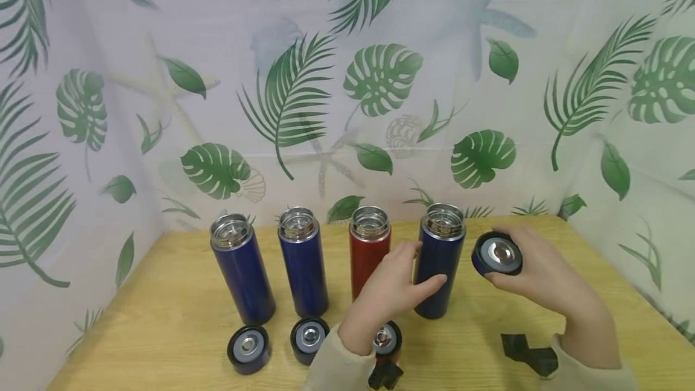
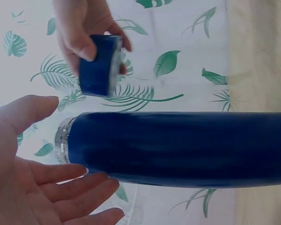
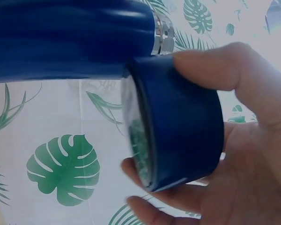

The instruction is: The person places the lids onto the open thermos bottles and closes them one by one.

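Only head footage shows a red bottle [image 1: 369, 255]; left fingers [image 2: 79, 200] extend, right fingers [image 3: 208, 66] grip a lid [image 3: 185, 122].

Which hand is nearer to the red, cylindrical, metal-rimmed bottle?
Left. In the head view, the left hand partly hides the red bottle; the right hand is farther right, past the rightmost blue cylindrical bottle, holding a round blue lid.

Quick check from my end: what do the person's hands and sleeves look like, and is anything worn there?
The left hand and right hand are bare, with no gloves visible. The left sleeve and right sleeve are plain pale beige. A black, strap-like piece shows near each cuff; I can't tell exactly what these are.
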A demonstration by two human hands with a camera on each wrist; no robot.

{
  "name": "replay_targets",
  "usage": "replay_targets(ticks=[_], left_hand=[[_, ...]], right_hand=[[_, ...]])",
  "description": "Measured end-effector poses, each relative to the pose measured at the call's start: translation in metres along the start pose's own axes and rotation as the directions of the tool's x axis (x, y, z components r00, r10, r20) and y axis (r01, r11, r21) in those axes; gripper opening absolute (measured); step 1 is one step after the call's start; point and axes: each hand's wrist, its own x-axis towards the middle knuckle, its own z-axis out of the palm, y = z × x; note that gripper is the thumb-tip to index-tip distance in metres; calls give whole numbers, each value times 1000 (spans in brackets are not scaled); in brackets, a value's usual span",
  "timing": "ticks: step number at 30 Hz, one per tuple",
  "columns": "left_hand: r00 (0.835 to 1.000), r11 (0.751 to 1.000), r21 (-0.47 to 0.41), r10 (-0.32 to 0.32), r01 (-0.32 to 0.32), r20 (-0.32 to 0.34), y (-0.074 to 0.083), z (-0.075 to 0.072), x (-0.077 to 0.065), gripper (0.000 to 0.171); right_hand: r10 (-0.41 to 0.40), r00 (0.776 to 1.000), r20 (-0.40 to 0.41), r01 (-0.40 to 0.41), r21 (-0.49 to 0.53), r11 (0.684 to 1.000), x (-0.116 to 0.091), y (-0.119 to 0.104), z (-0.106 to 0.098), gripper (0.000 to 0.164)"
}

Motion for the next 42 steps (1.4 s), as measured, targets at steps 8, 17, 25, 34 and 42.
replay_targets(ticks=[8, 17, 25, 34, 42], left_hand=[[1000, 1000, 20, 4, -4, -29, -5, 14, 5, 71], [993, 982, -169, -98, 86, -61, -18, 33, 17, 82], [991, 941, -330, -106, 74, -82, -30, 47, 24, 78], [990, 906, -415, -124, 86, -65, -33, 55, 28, 73], [992, 903, -424, -109, 70, -69, -39, 60, 31, 72]], right_hand=[[-12, 993, -117, 16, 30, 999, 1, 2, 0, 71], [73, 972, -222, -53, 93, 994, 5, -1, -1, 76], [152, 949, -275, -120, 130, 984, 4, -5, 1, 80], [137, 934, -329, -85, 166, 982, 7, -10, 4, 74], [111, 923, -369, -61, 145, 988, 7, -12, 7, 72]])
